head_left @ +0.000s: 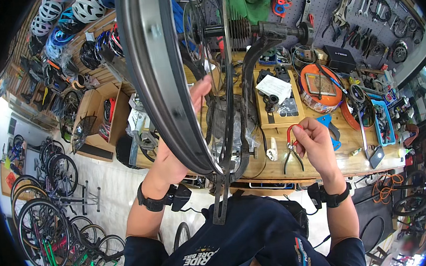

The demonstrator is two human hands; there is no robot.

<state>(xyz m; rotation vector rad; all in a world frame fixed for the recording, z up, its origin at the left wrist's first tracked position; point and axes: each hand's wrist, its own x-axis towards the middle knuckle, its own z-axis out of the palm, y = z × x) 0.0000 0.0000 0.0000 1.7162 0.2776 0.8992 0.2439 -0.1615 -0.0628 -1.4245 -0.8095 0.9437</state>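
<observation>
A bicycle wheel stands upright in a dark metal truing stand (259, 52), its silver and black rim (155, 67) close in front of me. My left hand (200, 91) reaches behind the rim, and its fingers curl round to the spoke side. The rim hides most of that palm. To the right of the stand, my right hand (313, 137) is closed on small red-handled pliers (291, 149), whose dark jaws point down over the bench. A small white object (272, 149) lies between the pliers and the stand.
The wooden bench (320, 163) carries a wooden parts tray (278, 120), an orange round tin (315, 100), a blue basket (384, 122) and a blue tool (329, 129). Wrenches hang on the pegboard (328, 4) behind. At left are a cardboard box (94, 120), helmets (88, 8) and parked bicycles (42, 221).
</observation>
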